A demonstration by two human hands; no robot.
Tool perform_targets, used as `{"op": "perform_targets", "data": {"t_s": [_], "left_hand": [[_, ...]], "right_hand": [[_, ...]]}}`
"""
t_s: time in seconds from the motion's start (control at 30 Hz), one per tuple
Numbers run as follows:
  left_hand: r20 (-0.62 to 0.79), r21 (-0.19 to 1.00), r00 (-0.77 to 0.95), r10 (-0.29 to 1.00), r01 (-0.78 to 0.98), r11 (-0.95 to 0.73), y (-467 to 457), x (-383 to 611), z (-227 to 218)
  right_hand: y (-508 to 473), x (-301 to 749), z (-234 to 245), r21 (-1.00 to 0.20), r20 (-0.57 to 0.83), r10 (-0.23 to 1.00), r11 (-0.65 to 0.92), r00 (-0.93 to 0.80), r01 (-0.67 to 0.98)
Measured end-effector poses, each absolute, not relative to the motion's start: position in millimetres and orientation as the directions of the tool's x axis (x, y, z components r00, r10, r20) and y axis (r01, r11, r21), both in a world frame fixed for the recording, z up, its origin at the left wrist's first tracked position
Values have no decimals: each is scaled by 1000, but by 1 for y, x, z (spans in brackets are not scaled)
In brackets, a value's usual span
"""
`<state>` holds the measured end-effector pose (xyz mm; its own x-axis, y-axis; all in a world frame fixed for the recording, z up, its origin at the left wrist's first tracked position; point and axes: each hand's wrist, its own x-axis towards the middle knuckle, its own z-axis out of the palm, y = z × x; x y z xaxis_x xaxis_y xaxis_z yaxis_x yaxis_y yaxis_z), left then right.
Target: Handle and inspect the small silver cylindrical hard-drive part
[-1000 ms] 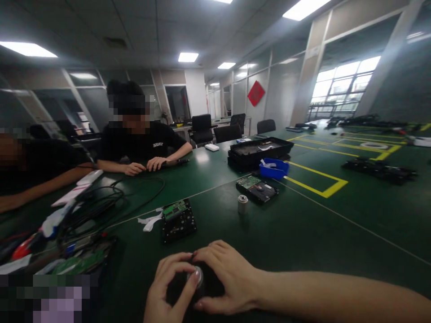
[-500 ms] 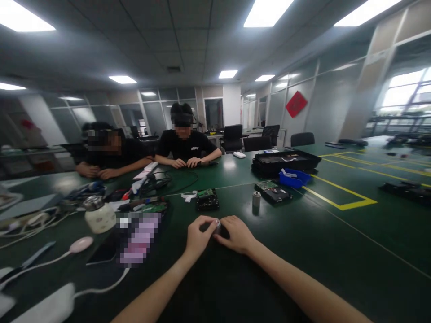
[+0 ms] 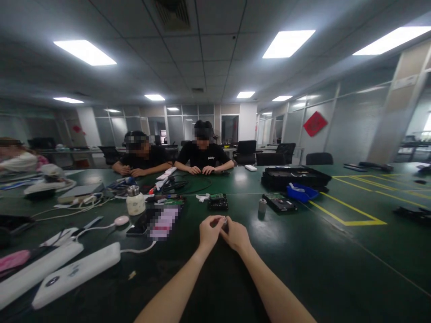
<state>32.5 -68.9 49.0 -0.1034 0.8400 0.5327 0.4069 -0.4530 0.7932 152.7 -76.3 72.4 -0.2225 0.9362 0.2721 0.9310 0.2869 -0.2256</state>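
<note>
My left hand [image 3: 209,232] and my right hand [image 3: 235,234] meet over the green table [image 3: 303,260], fingers curled around a small dark object with a shiny round silver cap [image 3: 224,220] between the fingertips. The object's body is mostly hidden by my fingers. Just beyond my hands lies a black hard drive with a green circuit board [image 3: 217,202]. A small silver cylinder [image 3: 261,205] stands to its right, beside another hard drive [image 3: 280,202].
Two people in black sit across the table. A blue bin [image 3: 302,192] and black trays [image 3: 296,176] lie at right. At left are a white jar [image 3: 135,200], a phone [image 3: 155,221], cables and white power strips [image 3: 76,272]. Yellow tape lines mark the table at right.
The view has pulled back and lifted, so my hands look smaller and further off. More of the table's left side and a third person show. My hands stay closed on the same object.
</note>
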Motion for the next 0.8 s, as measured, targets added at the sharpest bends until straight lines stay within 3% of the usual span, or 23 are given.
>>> {"op": "perform_targets", "data": {"t_s": [0.2,0.4,0.57,0.8], "left_hand": [[544,775,-188,818,487,-403,-79,20,47],[487,757,-348,802,626,-188,-79,-8,48],[329,690,-320,888,724,5,-82,-23,43],[269,636,-293,918,769,59,-85,-17,41]], "right_hand": [[-85,151,67,-234,288,915,354,-283,905],[-90,151,67,-239,317,912,343,-261,908],[-92,153,66,-246,312,917,331,-249,911],[-92,151,64,-215,309,920,315,-241,925]]}}
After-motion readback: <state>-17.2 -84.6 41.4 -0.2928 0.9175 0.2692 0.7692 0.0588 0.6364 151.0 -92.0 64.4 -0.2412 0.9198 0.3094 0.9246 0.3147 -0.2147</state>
